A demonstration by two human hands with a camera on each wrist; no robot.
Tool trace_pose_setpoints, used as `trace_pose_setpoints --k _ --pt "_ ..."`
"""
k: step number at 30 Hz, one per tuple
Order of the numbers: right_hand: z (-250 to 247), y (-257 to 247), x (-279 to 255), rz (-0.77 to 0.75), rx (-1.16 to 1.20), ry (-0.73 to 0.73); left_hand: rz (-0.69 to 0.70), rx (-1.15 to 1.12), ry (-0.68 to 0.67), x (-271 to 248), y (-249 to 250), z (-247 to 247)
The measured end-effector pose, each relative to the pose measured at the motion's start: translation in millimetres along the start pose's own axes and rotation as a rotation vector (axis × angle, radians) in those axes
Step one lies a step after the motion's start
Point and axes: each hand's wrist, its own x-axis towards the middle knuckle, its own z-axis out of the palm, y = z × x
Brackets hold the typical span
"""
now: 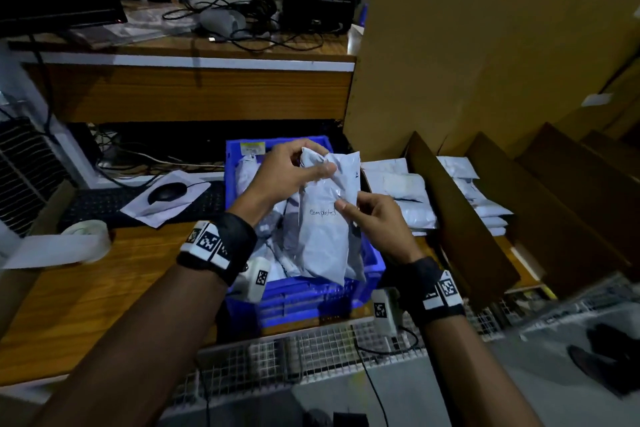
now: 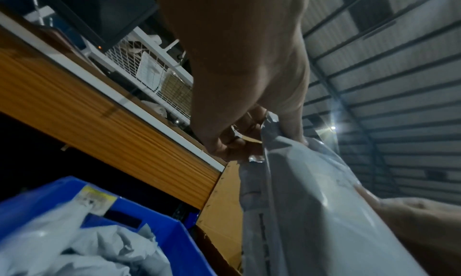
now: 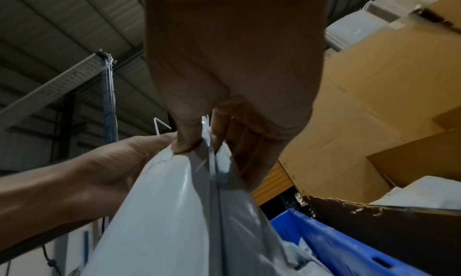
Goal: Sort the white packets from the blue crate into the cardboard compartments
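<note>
— Where's the white packet point(image 1: 325, 218)?
— Held above the blue crate point(image 1: 372, 267). Left hand point(image 1: 289, 172) pinches its top edge; right hand point(image 1: 375, 222) pinches its right side.

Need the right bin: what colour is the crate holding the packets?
Blue crate; clearest in the head view.

Black wristbands point(image 1: 217, 245) with white coded tags, bare forearms.
</note>
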Motion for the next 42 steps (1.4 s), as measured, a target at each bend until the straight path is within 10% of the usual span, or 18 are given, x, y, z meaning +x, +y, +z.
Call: trace_pose_setpoints --k 11,19,31,42 --pt "-12.7 -3.0 -38.7 0.011 -0.025 0.093 -0.038 -0.322 0.189 -15.4 12.2 39.8" --pt "-78.1 -24.1 -63.0 -0.057 0.127 0.256 -0.075 -0.230 -0.105 -52.4 31.2 90.1" --pt "-238.0 -6.2 -148.8 0.015 0.045 0.296 -0.176 -0.132 -0.344 -66.8 82.2 266.3" --pt "-397.2 48.8 -205.6 0.217 -0.118 0.348 -0.296 -0.177 -0.131 -26.2 87.1 394.8"
